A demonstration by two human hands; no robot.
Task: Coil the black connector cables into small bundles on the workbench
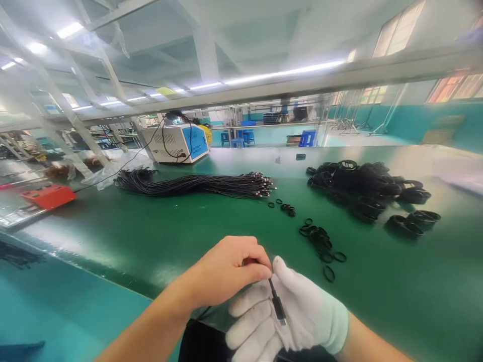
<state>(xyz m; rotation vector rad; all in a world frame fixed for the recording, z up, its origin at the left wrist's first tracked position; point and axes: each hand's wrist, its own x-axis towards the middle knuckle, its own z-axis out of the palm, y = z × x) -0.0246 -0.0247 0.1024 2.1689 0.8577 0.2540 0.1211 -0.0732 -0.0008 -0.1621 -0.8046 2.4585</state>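
Note:
My bare left hand (236,274) pinches a thin black USB cable (278,307) between thumb and forefinger, just behind its plug. The plug's metal tip points down toward me, over the palm of my right hand (290,311). That hand wears a white glove and is turned palm up, its fingers stretched out below the plug. More of the cable shows as a dark line under my left wrist. Beyond my hands, a long bundle of black cables (196,185) lies across the green bench, with its metal-tipped ends to the right.
Small black rings (319,239) lie scattered right of centre on the green bench (181,216). Behind them is a large heap of coiled black cables (350,186). A white and blue machine (181,143) stands at the back, and a red box (49,196) sits at left.

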